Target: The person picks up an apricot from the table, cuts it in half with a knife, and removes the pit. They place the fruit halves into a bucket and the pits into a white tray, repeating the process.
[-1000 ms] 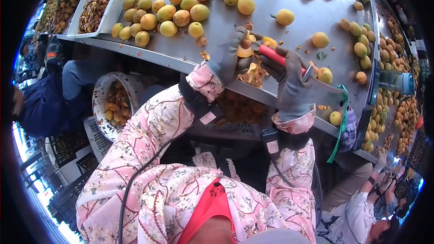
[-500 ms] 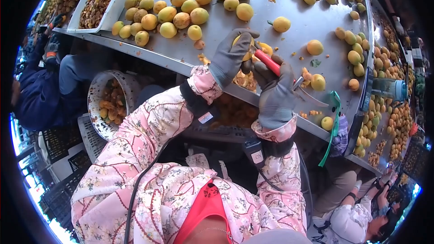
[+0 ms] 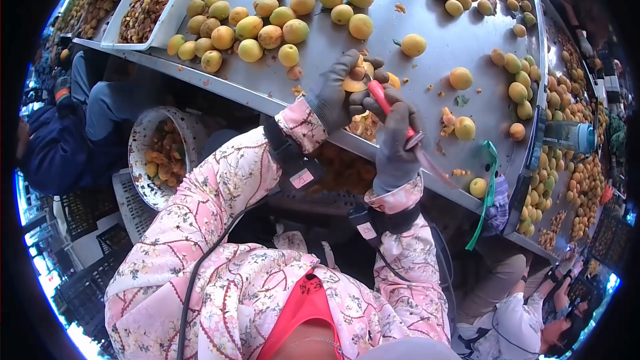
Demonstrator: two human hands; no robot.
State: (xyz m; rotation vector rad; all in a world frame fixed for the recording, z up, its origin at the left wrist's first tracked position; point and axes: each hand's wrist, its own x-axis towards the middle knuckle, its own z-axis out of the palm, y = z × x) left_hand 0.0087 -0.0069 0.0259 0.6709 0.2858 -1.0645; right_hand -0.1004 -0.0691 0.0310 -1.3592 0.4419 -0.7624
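Observation:
My left hand (image 3: 337, 90), in a grey glove, is closed around a cut yellow fruit (image 3: 355, 81) whose brown pit shows. My right hand (image 3: 398, 137), gloved too, grips a red-handled tool (image 3: 380, 97) with its tip at the fruit and a curved metal part trailing behind the hand. Both hands are close together over the front edge of the metal table (image 3: 257, 95). Just behind the fingers is an orange piece of fruit (image 3: 394, 81), partly hidden. Below them, fruit pieces (image 3: 363, 125) show at the table edge.
Whole fruits (image 3: 249, 27) lie across the table. A white tray (image 3: 179, 5) of brown pieces stands at the back left, a white bucket (image 3: 139, 143) below left. Right are a green ribbon (image 3: 492, 180) and a bottle (image 3: 570, 136). Other people sit on both sides.
The tool has turned steeper in my right hand, its metal part swinging downward. My left hand has tilted, and the fruit's cut face and pit now show.

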